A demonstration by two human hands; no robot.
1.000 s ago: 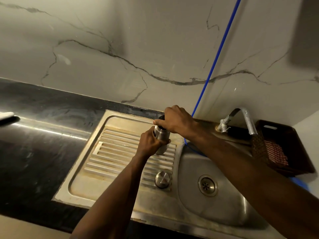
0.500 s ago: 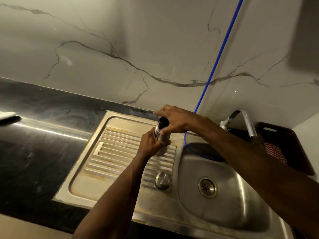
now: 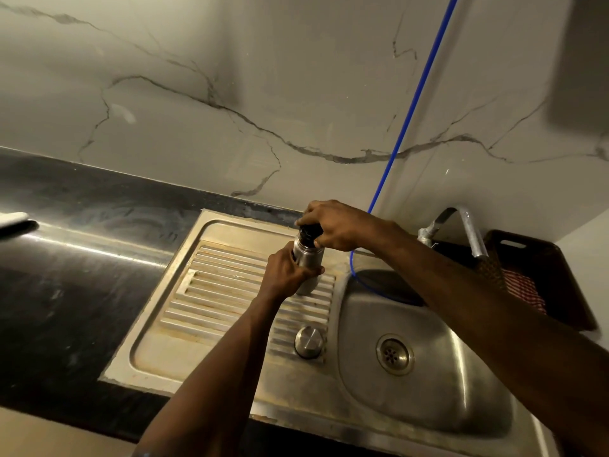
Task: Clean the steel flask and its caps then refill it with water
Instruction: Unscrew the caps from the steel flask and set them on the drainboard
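Drainboard [image 3: 230, 291] bears upright steel flask [image 3: 304, 255].

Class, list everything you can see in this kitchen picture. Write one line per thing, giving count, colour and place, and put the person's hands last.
Steel cylindrical flask: one, silver, upright on the ribbed drainboard.
Black inner cap: one, black, on the flask's mouth.
Round steel outer cap: one, silver, on the drainboard beside the basin.
Stainless steel sink unit: one, silver with rusty stains, set in the counter.
Round drain: one, silver, in the basin floor.
Black stone counter: one, left of the sink.
Thin blue hose: one, running down the wall into the basin.
Metal tap: one, grey, behind the basin.
Dark plastic crate: one, brown, far right.
Red checked cloth: one, inside the crate.
Left hand: grips the flask body.
Right hand: grips the inner cap.
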